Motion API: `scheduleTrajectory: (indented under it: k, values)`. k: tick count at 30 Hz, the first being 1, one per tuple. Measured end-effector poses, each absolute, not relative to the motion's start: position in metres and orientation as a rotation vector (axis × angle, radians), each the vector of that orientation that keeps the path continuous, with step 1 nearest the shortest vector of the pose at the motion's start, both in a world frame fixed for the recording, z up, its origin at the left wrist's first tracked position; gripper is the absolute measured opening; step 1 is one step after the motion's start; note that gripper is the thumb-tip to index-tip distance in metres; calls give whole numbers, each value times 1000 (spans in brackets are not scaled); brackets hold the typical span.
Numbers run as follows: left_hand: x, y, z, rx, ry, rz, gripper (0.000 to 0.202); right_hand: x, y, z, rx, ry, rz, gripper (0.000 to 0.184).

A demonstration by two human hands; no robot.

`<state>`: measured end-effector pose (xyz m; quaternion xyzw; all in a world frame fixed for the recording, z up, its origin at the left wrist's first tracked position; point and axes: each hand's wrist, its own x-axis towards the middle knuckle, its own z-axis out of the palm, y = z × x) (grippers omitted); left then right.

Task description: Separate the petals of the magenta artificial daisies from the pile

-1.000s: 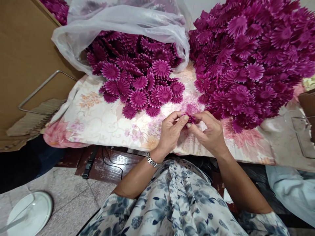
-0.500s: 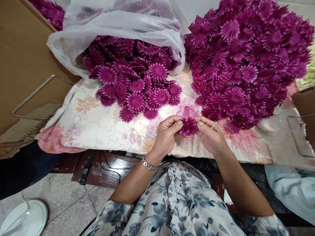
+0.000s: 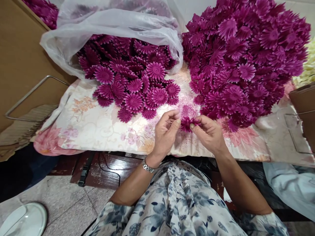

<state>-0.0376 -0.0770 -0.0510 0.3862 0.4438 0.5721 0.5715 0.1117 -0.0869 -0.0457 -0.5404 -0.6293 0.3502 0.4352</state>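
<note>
Above the floral cloth, right hand pinches one magenta flower between thumb and fingers. Left hand is half-curled just beside it; can't tell if it grips the petals. Beyond: loose flowers spilling from plastic bag on the left, bigger flower pile on the right.

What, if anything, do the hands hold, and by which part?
A purple flower: the right hand pinches petals at its right edge; whether the left hand grips it is unclear.
</note>
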Motion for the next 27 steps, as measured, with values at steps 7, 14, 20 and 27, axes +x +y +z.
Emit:
scheduleTrajectory:
  k: [7,14,20,27]
  values:
    - [-35,-85,-41,803,910,1085,22,103,-89,-52,-1361,-1947,-161,21]
    - [-26,-68,-38,379,852,1105,18,108,-97,-54,-1237,-2063,-125,30]
    - [-27,-69,-44,524,979,1171,16,111,-95,-42,-1262,-1846,11,15]
    - [-32,-68,-43,536,1010,1178,22,146,-97,-30,-1333,-1900,-266,17]
